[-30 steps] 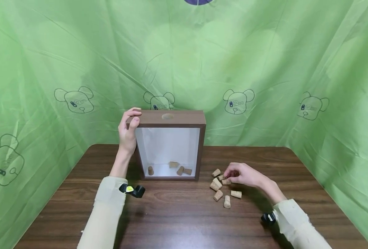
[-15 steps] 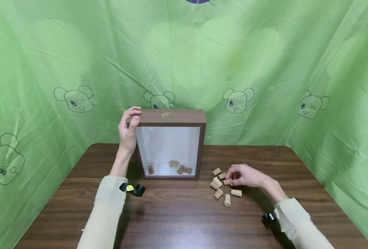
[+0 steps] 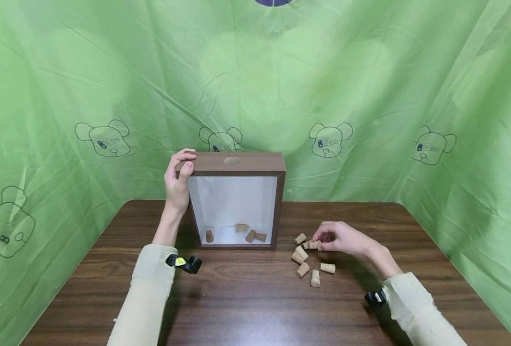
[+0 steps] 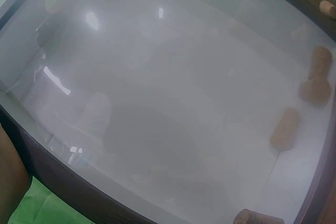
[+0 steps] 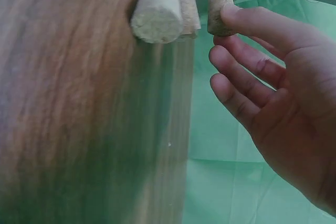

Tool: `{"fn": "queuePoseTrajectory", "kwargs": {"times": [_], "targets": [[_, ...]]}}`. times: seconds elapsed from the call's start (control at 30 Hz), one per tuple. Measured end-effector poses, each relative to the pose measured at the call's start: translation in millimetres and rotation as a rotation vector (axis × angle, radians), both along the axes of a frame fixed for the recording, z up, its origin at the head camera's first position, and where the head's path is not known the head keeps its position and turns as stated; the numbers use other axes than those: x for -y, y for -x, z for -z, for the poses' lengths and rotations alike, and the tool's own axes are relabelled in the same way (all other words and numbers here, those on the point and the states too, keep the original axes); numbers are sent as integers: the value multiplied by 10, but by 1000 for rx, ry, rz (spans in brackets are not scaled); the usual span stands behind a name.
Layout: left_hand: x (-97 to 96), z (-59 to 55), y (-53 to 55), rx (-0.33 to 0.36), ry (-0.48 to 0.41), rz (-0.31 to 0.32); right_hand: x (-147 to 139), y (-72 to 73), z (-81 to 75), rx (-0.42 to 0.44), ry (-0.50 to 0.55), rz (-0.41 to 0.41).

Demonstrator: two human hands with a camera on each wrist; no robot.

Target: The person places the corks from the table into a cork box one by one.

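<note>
In the head view, a person's left hand is gripping the brown box at its upper left corner, the thumb pressing on the front edge and the fingers curling over the top. The box is standing upright on the wooden tabletop, four corks resting inside on its floor behind a clear front. To the right of the box, the right hand is pinching a cork between thumb and fingers; loose corks are lying in a scatter between that hand and the box and slightly in front of it. Pale sleeves are covering both forearms, and a green cloth printed with bear heads is hanging behind the box.

In the left wrist view, the box's front is filling most of the scene, reflections glinting across it and the four corks showing along its base; the left hand's fingers are hidden here.

In the right wrist view, the right hand's thumb is pressing on the pinched cork, other fingers curling free below, a gap showing between it and the loose corks.
</note>
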State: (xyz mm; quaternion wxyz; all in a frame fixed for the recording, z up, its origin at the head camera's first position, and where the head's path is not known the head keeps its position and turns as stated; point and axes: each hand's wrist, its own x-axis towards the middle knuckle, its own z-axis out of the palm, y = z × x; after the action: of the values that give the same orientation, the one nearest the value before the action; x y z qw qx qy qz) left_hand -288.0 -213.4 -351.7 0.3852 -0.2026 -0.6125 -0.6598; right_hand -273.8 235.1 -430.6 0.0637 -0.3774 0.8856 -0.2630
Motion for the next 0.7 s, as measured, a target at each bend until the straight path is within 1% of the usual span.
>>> {"fn": "queuePoseTrajectory", "kwargs": {"times": [0.1, 0.23, 0.4, 0.53, 0.7], "targets": [[4, -4, -1, 1, -2, 0, 4, -7, -75, -38, 6, 5], [10, -8, -8, 0, -5, 5, 2, 5, -209, -77, 50, 0], [5, -15, -33, -8, -11, 3, 15, 10, -439, -122, 118, 20], [-5, -16, -46, 7, -11, 7, 65, -17, -664, -210, 168, 18], [-9, -12, -37, 14, -5, 1, 169, -48, -936, -326, 230, -12]]}}
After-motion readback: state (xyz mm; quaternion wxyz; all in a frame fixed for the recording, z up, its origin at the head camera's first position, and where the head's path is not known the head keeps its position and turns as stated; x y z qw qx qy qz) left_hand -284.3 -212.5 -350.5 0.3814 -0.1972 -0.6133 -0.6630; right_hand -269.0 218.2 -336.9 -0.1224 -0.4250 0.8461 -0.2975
